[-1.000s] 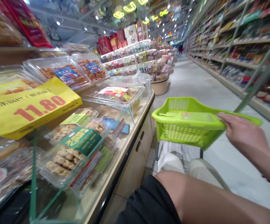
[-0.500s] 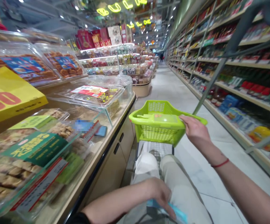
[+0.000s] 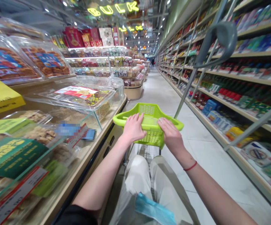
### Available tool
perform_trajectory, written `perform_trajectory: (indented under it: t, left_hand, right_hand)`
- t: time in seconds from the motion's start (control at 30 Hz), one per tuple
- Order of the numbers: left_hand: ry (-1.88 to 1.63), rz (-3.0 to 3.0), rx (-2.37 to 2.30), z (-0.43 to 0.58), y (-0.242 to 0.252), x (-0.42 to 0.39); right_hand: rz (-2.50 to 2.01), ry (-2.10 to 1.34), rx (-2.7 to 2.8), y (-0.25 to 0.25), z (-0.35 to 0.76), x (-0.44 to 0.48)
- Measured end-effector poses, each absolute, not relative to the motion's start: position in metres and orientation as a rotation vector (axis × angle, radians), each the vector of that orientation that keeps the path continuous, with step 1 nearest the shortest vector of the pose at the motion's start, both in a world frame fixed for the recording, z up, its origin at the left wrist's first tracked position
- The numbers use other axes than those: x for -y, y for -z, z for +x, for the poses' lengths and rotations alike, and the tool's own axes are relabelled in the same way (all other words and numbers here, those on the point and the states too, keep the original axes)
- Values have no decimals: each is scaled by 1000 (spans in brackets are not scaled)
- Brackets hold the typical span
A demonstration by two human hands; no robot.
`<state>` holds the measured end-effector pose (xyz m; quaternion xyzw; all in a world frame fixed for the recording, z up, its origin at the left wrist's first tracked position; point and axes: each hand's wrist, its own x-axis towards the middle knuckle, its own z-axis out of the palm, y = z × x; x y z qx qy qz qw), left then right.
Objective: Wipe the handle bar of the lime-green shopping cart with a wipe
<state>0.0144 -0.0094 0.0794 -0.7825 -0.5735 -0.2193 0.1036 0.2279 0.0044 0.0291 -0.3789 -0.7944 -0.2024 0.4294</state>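
A lime-green shopping cart basket is directly in front of my knees. My left hand is closed over the left part of its near rim, fingers on top and thumb below. Farther right, my right hand grips the same rim, with a red string on its wrist. Between the hands lies a pale clear panel on the rim. A light-blue face mask appears over my lap, touched by neither hand.
On the left stands a counter with clear boxes of snacks and a yellow price sign. Tall stocked shelves line the right. Nearby rises a grey pole with a loop handle. The tiled aisle runs ahead; a distant person stands there.
My left hand has left the lap and the mask and come up onto the cart's rim. The right hand stays on the rim. The view has shifted slightly to the right.
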Motion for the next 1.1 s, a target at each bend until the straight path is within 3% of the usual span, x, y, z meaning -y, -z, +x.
perform_trajectory:
  t: [0.23,0.57,0.9,1.1]
  left_hand:
    - [601,-2262,1697,15,-80,9]
    - [636,-2204,1720,47,-77,12]
    - [597,-2191,1750,27,-78,13]
    - [577,-2207,1712,18,-74,12]
  right_hand:
    - [-1137,512,1736,-16,279,-11]
    - [-880,412,1851,-26,192,-3]
    - [-1108,379,1768,-20,310,-17]
    - [-1143,356,1739,-21,279,-7]
